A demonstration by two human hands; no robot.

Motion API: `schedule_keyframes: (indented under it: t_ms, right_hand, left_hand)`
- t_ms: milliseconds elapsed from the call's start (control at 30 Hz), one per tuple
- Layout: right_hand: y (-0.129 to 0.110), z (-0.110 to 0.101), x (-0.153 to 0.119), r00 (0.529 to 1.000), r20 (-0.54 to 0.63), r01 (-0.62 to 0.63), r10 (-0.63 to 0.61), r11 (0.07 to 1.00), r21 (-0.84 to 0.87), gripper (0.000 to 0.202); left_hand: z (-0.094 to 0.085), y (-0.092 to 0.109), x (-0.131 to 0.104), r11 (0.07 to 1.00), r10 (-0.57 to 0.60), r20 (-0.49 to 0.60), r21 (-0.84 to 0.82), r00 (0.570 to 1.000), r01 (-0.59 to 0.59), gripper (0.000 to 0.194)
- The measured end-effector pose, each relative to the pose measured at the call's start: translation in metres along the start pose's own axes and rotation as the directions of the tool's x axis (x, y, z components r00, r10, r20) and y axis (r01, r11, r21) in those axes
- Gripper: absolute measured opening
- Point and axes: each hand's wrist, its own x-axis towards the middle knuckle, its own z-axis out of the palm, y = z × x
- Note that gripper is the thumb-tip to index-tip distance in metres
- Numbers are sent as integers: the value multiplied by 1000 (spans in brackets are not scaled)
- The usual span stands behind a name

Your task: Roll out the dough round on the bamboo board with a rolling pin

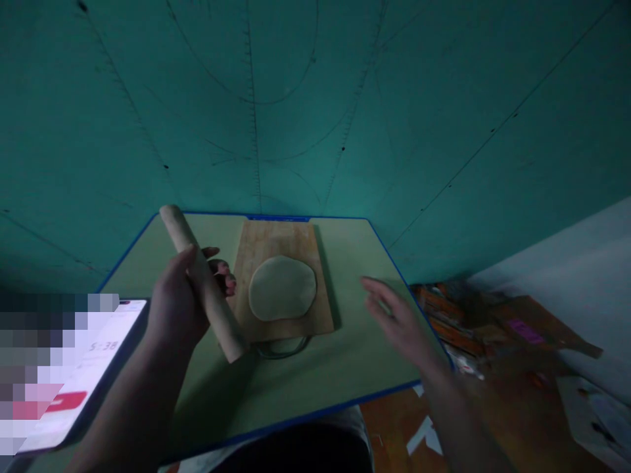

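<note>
A pale wooden rolling pin is gripped around its middle by my left hand, raised over the left side of the table and tilted, its near end toward the board's lower left corner. On the wooden cutting board lies a flat, roughly round sheet of dough. My right hand hovers to the right of the board with nothing in it, fingers stretched out and slightly blurred. A dark cord-like loop shows at the board's near edge.
The light table has a blue rim and stands against a green wall. A lit phone is at the left. Right of the table, cardboard and other clutter lie on the floor, with white paper scraps nearer me.
</note>
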Motion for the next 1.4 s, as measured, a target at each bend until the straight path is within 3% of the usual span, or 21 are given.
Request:
schedule_keyframes:
  t_ms: [67,133,267,367,467,667,800,867,967,1067,1133,1267,1400]
  right_hand:
    - [-15,34,5,977,178,135,-122,989,-65,53]
    - [-21,56,7,924,320,257,-210,960,-114,59]
    - [-5,66,8,844,468,396,-261,892,-218,66]
    - [13,53,10,877,442,360,-189,867,-345,67]
    - [13,43,10,911,389,300,-135,865,-403,66]
    - [0,52,12,872,444,378,-207,860,-342,56]
    - [4,41,21,945,287,270,-160,874,-404,52]
    - [-3,35,23,969,206,194,-133,931,-308,51]
    - [-29,38,20,953,276,131,-127,991,3,51]
    - [-56,51,19,894,439,-22,-94,967,253,60]
    - [-67,59,21,859,503,-113,-92,925,362,61]
    - [-76,68,27,827,551,-153,-113,898,413,63]
    - [-73,70,40,887,448,3,-113,971,239,32]
  left_hand:
    - [3,4,1,999,-40,-18,-1,999,40,21]
    - [4,6,1,999,-41,-18,9,999,41,24]
    - [-1,5,3,998,-27,3,59,1000,27,27]
    - [-7,3,6,998,-36,11,51,999,35,30]
    - [-5,2,7,1000,-20,36,24,999,19,30]
    - [12,3,10,999,-23,137,44,990,17,31]
    - [18,1,14,999,-8,144,35,990,3,31]
    - [22,-4,14,1000,8,90,5,996,-9,31]
    - [35,-14,10,996,85,46,-16,995,-85,29]
    - [47,-23,2,979,196,156,32,968,-203,33]
    - [52,-24,-3,968,208,254,85,945,-236,38]
    - [53,-18,-10,964,227,291,69,929,-257,40]
    - [45,-3,-7,961,256,302,23,918,-276,40]
